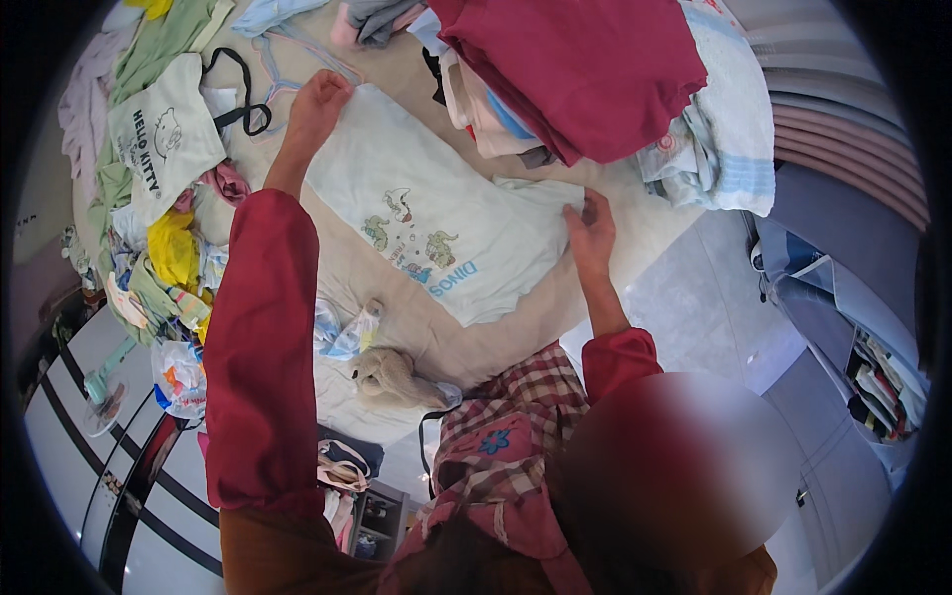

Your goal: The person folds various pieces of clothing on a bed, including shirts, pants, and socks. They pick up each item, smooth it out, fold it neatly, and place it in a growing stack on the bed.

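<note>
A pale mint child's T-shirt (426,198) with small dinosaur drawings and blue lettering lies spread on the beige bed sheet (436,352), its print upside down to me. My left hand (319,104) pinches a corner of its hem at the far left. At the other end my right hand (592,233) is closed on the edge of the sleeve, thumb toward me and fingers partly behind the cloth. The shirt stretches slantwise between both hands, its near sleeve lying loose on the sheet.
A stack of folded clothes with dark red cloth (585,74) on top stands at the far right, beside a white-blue towel (734,119). Heaped clothes and a white cloth bag (169,134) with black straps lie left. A beige plush toy (397,377) sits near the bed's front edge.
</note>
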A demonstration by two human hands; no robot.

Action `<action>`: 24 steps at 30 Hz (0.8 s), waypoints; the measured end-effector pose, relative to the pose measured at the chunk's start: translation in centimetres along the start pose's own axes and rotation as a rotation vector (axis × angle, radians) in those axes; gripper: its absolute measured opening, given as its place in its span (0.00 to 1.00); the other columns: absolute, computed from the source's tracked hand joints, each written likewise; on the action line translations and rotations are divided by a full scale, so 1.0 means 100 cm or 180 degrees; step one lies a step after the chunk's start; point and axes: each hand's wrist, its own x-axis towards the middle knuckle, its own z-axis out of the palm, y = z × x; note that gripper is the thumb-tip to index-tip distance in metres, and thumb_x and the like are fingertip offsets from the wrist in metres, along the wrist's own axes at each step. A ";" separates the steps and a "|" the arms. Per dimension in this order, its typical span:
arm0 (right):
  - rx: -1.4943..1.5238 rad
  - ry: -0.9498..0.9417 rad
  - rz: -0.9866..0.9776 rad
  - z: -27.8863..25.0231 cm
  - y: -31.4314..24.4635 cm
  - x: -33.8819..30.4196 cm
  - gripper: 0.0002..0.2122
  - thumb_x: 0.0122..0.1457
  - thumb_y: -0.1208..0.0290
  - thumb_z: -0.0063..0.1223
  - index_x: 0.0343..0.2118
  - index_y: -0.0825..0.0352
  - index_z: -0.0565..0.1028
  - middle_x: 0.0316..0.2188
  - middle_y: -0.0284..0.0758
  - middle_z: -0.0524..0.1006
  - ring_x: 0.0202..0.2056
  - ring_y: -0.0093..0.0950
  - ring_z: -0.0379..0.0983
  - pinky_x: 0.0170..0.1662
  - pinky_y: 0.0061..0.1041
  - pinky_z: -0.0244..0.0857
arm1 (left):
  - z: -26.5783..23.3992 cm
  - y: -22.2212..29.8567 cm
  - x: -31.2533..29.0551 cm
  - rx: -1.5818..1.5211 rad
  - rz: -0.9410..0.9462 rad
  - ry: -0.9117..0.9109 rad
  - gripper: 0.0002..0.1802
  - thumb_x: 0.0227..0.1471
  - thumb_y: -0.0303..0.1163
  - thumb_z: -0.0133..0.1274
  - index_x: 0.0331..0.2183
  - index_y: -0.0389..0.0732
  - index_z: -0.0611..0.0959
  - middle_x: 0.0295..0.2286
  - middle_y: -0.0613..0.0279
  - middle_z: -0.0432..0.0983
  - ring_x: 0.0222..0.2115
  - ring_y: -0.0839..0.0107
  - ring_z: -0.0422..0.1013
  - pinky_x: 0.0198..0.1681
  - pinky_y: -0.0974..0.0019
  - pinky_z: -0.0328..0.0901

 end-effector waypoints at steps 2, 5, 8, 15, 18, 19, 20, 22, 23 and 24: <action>0.0062 -0.0087 0.0112 0.004 -0.001 -0.003 0.18 0.46 0.77 0.59 0.42 0.69 0.71 0.31 0.30 0.72 0.30 0.19 0.66 0.36 0.18 0.63 | -0.008 -0.009 0.001 0.0217 0.0739 0.0867 0.08 0.52 0.29 0.51 0.33 0.34 0.76 0.27 0.59 0.77 0.29 0.74 0.73 0.33 0.72 0.65; -0.0169 0.0167 -0.0031 0.002 0.007 -0.006 0.20 0.44 0.73 0.63 0.42 0.69 0.71 0.33 0.32 0.70 0.31 0.21 0.66 0.36 0.19 0.63 | 0.003 0.003 -0.021 0.0312 0.0518 0.0956 0.11 0.53 0.29 0.50 0.39 0.36 0.76 0.30 0.59 0.76 0.30 0.73 0.73 0.35 0.71 0.66; -0.0822 0.0411 -0.0392 0.009 0.002 -0.010 0.26 0.41 0.70 0.66 0.45 0.68 0.69 0.37 0.36 0.69 0.33 0.25 0.66 0.38 0.24 0.64 | 0.023 0.012 -0.073 0.1148 0.0950 -0.0301 0.15 0.50 0.29 0.52 0.42 0.40 0.76 0.31 0.55 0.75 0.27 0.68 0.73 0.31 0.68 0.67; -0.0166 0.0135 0.0165 0.017 -0.006 -0.012 0.28 0.41 0.75 0.64 0.47 0.73 0.66 0.42 0.41 0.70 0.42 0.27 0.68 0.45 0.26 0.64 | 0.037 -0.013 -0.115 0.0662 -0.0012 0.1093 0.20 0.49 0.25 0.52 0.46 0.36 0.73 0.37 0.54 0.73 0.28 0.68 0.73 0.32 0.68 0.67; 0.0741 -0.0380 0.0847 0.019 -0.034 -0.013 0.25 0.43 0.79 0.60 0.46 0.74 0.66 0.41 0.39 0.71 0.41 0.26 0.69 0.44 0.23 0.64 | 0.073 0.000 -0.161 -0.1744 -0.0480 -0.0603 0.16 0.57 0.35 0.45 0.44 0.37 0.73 0.31 0.64 0.73 0.29 0.75 0.71 0.32 0.71 0.66; 0.0778 -0.0519 0.0818 0.016 -0.042 -0.014 0.24 0.43 0.81 0.59 0.46 0.73 0.66 0.40 0.37 0.72 0.39 0.25 0.70 0.44 0.22 0.64 | 0.082 0.020 -0.174 -0.1733 -0.0675 -0.0912 0.20 0.59 0.41 0.42 0.45 0.37 0.73 0.33 0.62 0.74 0.30 0.76 0.71 0.35 0.73 0.65; 0.0803 -0.0687 0.0785 0.015 -0.052 -0.018 0.23 0.44 0.82 0.57 0.46 0.73 0.67 0.39 0.35 0.73 0.38 0.24 0.70 0.43 0.21 0.65 | 0.090 0.032 -0.185 -0.1813 -0.0974 -0.0981 0.22 0.59 0.44 0.42 0.46 0.36 0.73 0.34 0.60 0.74 0.32 0.74 0.72 0.37 0.71 0.66; 0.0179 -0.1020 -0.0251 0.022 -0.081 -0.041 0.23 0.44 0.83 0.55 0.47 0.70 0.67 0.38 0.35 0.74 0.37 0.26 0.72 0.42 0.22 0.65 | 0.099 0.034 -0.212 -0.2470 -0.1340 -0.0764 0.23 0.59 0.45 0.41 0.46 0.35 0.72 0.35 0.59 0.73 0.33 0.72 0.72 0.37 0.70 0.67; -0.0129 -0.1178 -0.0768 0.027 -0.093 -0.057 0.23 0.44 0.83 0.54 0.47 0.68 0.68 0.38 0.35 0.74 0.36 0.26 0.73 0.41 0.22 0.66 | 0.102 0.033 -0.224 -0.2745 -0.1443 -0.0572 0.24 0.59 0.45 0.40 0.46 0.34 0.72 0.35 0.59 0.73 0.32 0.72 0.72 0.36 0.71 0.67; -0.0303 -0.1577 -0.0911 0.030 -0.102 -0.072 0.24 0.44 0.83 0.54 0.48 0.66 0.68 0.39 0.37 0.74 0.38 0.29 0.72 0.43 0.24 0.65 | 0.105 0.033 -0.235 -0.3024 -0.1540 -0.0391 0.24 0.59 0.45 0.40 0.46 0.34 0.72 0.35 0.59 0.73 0.31 0.72 0.72 0.35 0.71 0.67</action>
